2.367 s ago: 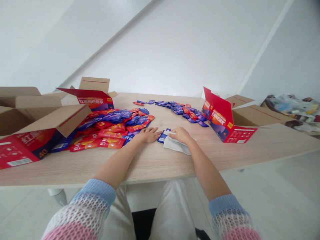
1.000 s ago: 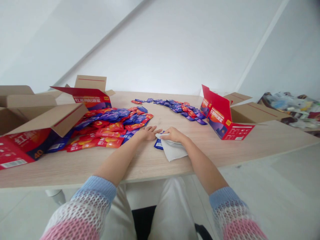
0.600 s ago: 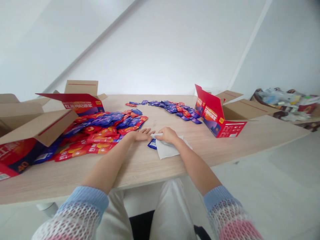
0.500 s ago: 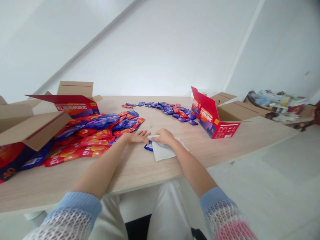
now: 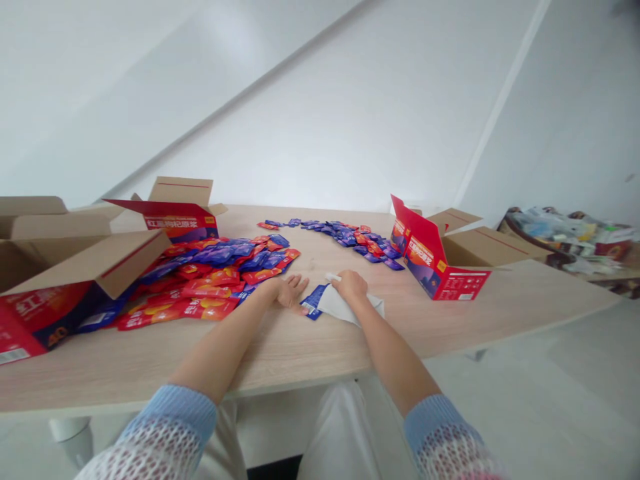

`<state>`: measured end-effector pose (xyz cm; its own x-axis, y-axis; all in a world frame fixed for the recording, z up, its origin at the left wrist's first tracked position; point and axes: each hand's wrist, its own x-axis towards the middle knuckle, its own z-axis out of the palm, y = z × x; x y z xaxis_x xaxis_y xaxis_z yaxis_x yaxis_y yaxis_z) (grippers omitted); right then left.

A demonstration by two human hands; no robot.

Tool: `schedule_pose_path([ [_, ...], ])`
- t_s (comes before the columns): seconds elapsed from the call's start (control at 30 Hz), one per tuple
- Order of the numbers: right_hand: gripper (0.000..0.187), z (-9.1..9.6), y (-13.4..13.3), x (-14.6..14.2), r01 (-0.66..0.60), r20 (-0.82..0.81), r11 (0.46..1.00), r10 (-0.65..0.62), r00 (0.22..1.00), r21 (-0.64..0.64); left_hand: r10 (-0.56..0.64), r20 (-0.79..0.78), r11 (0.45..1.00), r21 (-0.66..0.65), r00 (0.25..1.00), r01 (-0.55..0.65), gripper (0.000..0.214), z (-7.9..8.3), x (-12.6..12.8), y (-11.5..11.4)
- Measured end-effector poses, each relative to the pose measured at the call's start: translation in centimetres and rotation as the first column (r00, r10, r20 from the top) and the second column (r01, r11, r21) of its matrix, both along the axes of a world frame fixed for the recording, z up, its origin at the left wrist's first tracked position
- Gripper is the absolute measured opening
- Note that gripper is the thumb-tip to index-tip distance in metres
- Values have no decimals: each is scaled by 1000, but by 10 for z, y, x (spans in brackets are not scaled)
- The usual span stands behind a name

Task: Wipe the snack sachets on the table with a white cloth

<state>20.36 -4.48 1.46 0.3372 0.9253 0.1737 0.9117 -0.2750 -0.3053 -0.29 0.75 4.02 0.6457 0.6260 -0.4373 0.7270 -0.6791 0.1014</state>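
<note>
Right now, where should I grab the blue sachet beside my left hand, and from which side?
Pinch the blue sachet by its exposed left edge, coming from your left hand. It lies flat on the table, and its right side appears tucked under the white wipe that your right hand holds.

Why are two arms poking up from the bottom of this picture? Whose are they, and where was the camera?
Those are a person's own arms! The camera is worn on their head, so it looks down at their hands, almost as their eyes do. The left hand lies open on a wooden table, beside a heap of red and blue sachets. The right hand holds a white sheet, and a blue sachet lies next to it. Red cardboard boxes stand open nearby.
</note>
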Motion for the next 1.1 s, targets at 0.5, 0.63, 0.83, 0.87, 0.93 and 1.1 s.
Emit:
schedule_pose_path([
  [0.5,37,22,-10,34,160,-253,912,-65,965,377,-69,28,993,-96,997,72,122,7,-15,4],
  [0.63,32,17,-14,3,-115,-146,932,174,974,343,-46,57,996,-69,997,50,120,5,-16,4],
  [0.83,33,17,-26,-20,-333,27,938,332,943,92,19,34,998,-56,999,-17,124,2,-10,2],
  [0.87,34,18,-28,-21,-343,44,937,341,939,71,20,20,998,-54,1000,-19,126,2,-9,2],
  [0.93,35,22,-32,-24,-355,77,934,352,933,30,23,-5,999,-46,1000,-23,128,2,-7,2],
  [1.1,36,25,-40,-34,-356,189,934,353,916,-16,35,-34,999,-24,999,-36,129,6,-2,-5],
])
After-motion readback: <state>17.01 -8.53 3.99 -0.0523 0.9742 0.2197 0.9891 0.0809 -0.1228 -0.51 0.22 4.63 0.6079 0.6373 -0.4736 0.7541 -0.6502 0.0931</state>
